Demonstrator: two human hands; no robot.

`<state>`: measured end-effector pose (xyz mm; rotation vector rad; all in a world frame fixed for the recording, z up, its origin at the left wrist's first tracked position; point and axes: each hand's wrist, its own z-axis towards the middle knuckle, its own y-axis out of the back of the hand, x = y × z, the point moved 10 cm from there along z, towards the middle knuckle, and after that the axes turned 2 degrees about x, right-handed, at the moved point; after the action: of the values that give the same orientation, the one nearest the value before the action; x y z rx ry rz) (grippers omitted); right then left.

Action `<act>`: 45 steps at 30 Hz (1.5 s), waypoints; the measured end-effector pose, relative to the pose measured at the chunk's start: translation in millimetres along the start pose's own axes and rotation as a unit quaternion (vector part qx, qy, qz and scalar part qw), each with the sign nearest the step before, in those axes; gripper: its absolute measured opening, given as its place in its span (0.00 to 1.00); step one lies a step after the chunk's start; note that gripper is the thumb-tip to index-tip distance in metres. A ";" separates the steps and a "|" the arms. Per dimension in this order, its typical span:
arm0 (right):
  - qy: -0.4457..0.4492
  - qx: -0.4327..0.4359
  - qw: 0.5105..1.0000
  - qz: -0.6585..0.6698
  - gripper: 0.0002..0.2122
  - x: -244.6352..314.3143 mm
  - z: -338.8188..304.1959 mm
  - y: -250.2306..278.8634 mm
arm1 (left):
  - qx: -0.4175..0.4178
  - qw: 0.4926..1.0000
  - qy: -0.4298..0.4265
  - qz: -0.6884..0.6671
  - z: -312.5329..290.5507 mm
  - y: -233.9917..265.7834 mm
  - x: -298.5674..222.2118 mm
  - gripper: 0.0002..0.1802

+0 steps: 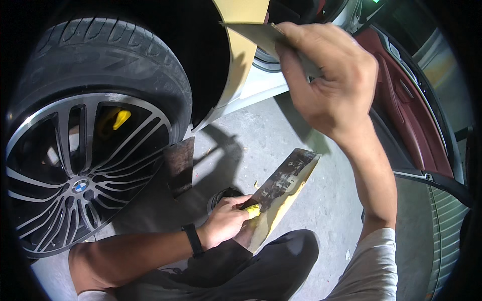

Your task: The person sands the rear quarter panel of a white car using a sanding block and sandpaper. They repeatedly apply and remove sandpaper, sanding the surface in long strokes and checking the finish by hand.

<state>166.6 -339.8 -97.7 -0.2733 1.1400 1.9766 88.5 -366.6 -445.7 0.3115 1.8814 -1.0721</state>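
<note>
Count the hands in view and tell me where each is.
2: the left hand low near the middle, gripping the smeared board; the right hand up high, holding a thin blade by the yellowish panel. No other hand shows.

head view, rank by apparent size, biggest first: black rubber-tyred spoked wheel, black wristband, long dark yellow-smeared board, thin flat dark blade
1. Black rubber-tyred spoked wheel
2. Long dark yellow-smeared board
3. Thin flat dark blade, by its visible part; the right hand covers some
4. Black wristband
</note>
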 end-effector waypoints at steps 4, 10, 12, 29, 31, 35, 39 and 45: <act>-0.097 0.082 0.992 0.015 0.08 -5.6 -38.4 -49.5 | 0.025 0.999 -0.034 0.002 0.7 -0.9 0.5 0.23; -0.232 0.096 0.959 0.131 0.11 -23.9 -96.3 -18.3 | 0.013 0.996 0.044 -0.082 -2.8 1.0 7.4 0.24; -0.324 0.043 0.935 0.136 0.09 -34.5 -136.0 27.3 | 0.013 0.997 0.023 -0.074 -4.8 1.6 -8.3 0.24; -0.728 -0.375 0.291 0.495 0.16 45.8 -477.5 -84.8 | -0.047 0.997 0.014 -0.051 12.1 -0.6 -36.4 0.31; -0.667 -0.411 0.344 0.517 0.19 35.1 -483.9 -74.2 | -0.036 0.998 0.045 -0.018 17.9 -8.6 -21.7 0.31; -0.699 -0.320 0.265 0.581 0.23 81.0 -489.3 -95.5 | -0.059 0.993 0.071 -0.069 30.9 -8.2 6.0 0.32; -0.716 -0.340 0.239 0.561 0.22 93.6 -514.2 -117.2 | -0.048 0.997 0.036 -0.058 43.5 -4.1 -0.5 0.28; -0.798 -0.249 0.404 0.371 0.21 90.5 -559.7 -64.3 | 0.013 0.993 -0.045 -0.111 47.5 -27.0 -12.0 0.28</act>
<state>44.1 -721.5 -503.9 1.8049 -0.8321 1.8593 107.2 -417.1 -430.5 0.0688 1.8530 -1.2387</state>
